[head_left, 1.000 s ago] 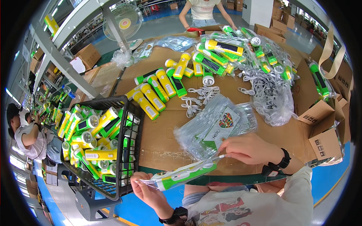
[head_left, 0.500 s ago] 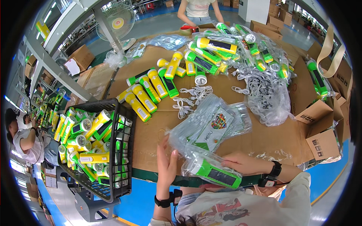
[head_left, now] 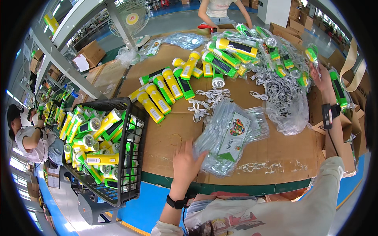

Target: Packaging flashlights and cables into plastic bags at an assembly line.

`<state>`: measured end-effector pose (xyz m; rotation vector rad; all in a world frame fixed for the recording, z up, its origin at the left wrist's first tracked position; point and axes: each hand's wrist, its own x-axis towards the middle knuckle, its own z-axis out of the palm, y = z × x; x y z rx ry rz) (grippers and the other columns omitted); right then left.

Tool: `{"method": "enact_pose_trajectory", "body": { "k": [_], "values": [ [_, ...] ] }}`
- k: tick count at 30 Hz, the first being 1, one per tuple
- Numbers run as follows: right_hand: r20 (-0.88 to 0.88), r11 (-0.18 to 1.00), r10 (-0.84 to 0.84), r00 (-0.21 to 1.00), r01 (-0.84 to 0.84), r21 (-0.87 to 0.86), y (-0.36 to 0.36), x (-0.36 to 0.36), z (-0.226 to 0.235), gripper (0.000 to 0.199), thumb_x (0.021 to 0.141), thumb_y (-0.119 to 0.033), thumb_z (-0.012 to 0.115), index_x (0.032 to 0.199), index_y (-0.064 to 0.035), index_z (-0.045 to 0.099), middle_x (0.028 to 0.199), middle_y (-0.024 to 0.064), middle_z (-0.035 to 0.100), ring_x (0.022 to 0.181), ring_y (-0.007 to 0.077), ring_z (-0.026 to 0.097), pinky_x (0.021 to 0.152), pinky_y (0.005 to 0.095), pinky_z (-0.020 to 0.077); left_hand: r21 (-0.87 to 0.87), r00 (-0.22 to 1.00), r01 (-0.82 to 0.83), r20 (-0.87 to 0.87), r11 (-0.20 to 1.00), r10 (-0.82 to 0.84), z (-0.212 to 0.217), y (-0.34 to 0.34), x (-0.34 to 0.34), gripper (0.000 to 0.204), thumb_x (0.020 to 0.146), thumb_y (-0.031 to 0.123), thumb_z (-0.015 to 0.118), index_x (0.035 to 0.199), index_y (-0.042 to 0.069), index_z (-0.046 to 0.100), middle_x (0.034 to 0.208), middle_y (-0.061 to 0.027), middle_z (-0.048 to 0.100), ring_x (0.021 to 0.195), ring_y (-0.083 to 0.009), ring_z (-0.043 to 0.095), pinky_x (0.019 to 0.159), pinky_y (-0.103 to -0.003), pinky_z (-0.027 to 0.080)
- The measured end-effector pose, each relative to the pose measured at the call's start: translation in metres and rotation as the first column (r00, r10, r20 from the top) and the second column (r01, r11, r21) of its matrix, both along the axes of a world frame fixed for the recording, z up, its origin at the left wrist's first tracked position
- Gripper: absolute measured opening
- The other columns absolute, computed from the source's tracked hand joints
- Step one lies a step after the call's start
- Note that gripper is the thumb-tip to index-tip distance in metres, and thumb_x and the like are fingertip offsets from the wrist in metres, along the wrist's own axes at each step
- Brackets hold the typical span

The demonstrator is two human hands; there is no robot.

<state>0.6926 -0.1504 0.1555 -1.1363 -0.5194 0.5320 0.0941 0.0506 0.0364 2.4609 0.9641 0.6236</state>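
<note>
Right hand: extended to the far right, fingers apparently closed on the near end of one bagged flashlight, held up beside the heap.
Left hand: released, fingers spread, at the left edge of the bag stack; whether the fingertips touch the plastic cannot be told.
Bag stack: flat clear bags, fanned on the cardboard-covered table, a green-and-white printed panel uppermost; many appear unfilled.
Loose flashlights: yellow-and-green, bare, grouped left of centre; judged by their lack of wrapping, not yet bagged.
White cables: a few coiled bundles near the loose flashlights; a larger cable mound lies farther right.
Black crate: at the table's left, heaped with bare flashlights, presumably the larger share left.
Bagged heap: wrapped flashlights across the far right, presumably the finished portion; work appears well under way, not complete.
</note>
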Motion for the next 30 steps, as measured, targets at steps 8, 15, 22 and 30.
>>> {"method": "enact_pose_trajectory", "body": {
  "k": [8,15,22,30],
  "values": [
    [-0.06,0.985,-0.159,0.985,0.154,-0.079,0.033,-0.025,-0.013,0.037,0.105,-0.013,0.039,0.139,0.0001,0.047,0.136,0.0151,0.059,0.129,0.0198,0.056,0.099,0.0302,0.0495,-0.798,0.856,0.408,0.164,0.444,-0.49,0.028,-0.076,-0.01,0.099,0.082,0.034,0.078,0.155,-0.001,0.021,0.13,-0.0263,0.057,0.12,-0.0362,0.057,0.1,-0.043,0.046],
    [0.803,0.927,0.011,0.596,0.296,-0.232,0.024,-0.225,-0.031,0.027,0.095,-0.008,0.054,0.122,-0.0034,0.054,0.119,0.0085,0.065,0.114,0.019,0.06,0.097,0.0335,0.0429,-0.597,0.473,0.792,0.468,0.128,-0.746,-0.011,-0.128,0.018,0.095,0.088,0.027,0.071,0.158,0.002,0.011,0.161,-0.0227,0.019,0.147,-0.0351,0.026,0.119,-0.042,0.024],
    [0.766,0.737,0.584,0.269,0.221,-0.639,0.019,-0.338,-0.097,0.035,0.086,-0.016,0.07,0.115,-0.0053,0.054,0.11,0.0149,0.059,0.098,0.0371,0.057,0.083,0.0432,0.0451,-0.511,0.532,0.799,0.352,0.318,-0.77,-0.031,-0.134,0.021,0.073,0.094,0.022,0.064,0.154,0.005,0.027,0.161,-0.0219,0.021,0.142,-0.0368,0.037,0.113,-0.042,0.035],
    [0.606,0.684,0.707,0.365,-0.133,-0.717,0.049,-0.369,-0.103,0.034,0.084,-0.02,0.073,0.107,-0.0062,0.054,0.099,0.0135,0.057,0.091,0.0347,0.058,0.077,0.0435,0.0453,-0.775,0.725,0.588,0.632,-0.232,-0.273,-0.042,-0.123,0.028,0.072,0.094,0.008,0.063,0.156,0.007,0.026,0.162,-0.0137,0.026,0.14,-0.0264,0.042,0.107,-0.036,0.043]
  ]
}}
